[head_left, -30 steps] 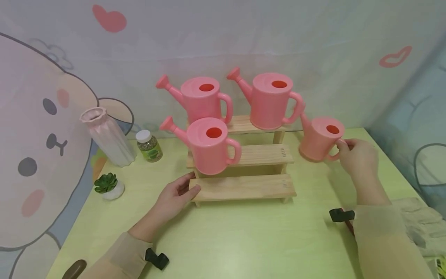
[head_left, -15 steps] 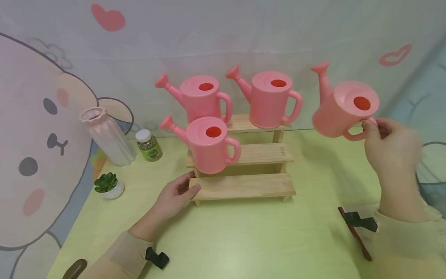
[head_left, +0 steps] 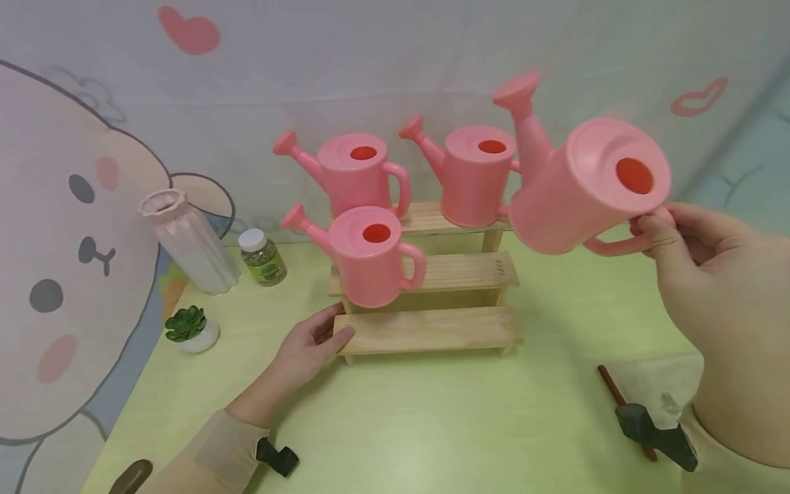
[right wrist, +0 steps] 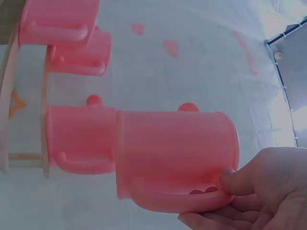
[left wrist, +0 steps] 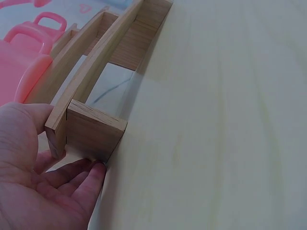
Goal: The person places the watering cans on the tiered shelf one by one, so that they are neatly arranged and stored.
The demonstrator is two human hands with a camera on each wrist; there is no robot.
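Observation:
My right hand (head_left: 710,274) pinches the handle of a pink watering can (head_left: 580,182), held in the air, tilted, right of the three-tier wooden stand (head_left: 432,329). In the head view this can partly covers the handle of another pink watering can (head_left: 474,178) on the top tier. A second can (head_left: 354,171) stands at the left of that tier, and a third (head_left: 370,257) on the middle tier. My left hand (head_left: 311,346) grips the left end of the bottom tier; in the left wrist view its thumb lies over the board (left wrist: 60,122) and its fingers reach beside the leg.
Left on the table stand a ribbed vase (head_left: 197,243), a white-lidded jar (head_left: 263,257) and a potted succulent (head_left: 194,329). A dark red stick (head_left: 609,384) and a pale cloth item (head_left: 660,384) lie at the right. A brown object (head_left: 132,477) shows at the lower left edge.
The right hand has lifted the watering can off the table at the right, brought it nearer the camera, then moved it left towards the stand. The left hand stays on the bottom tier.

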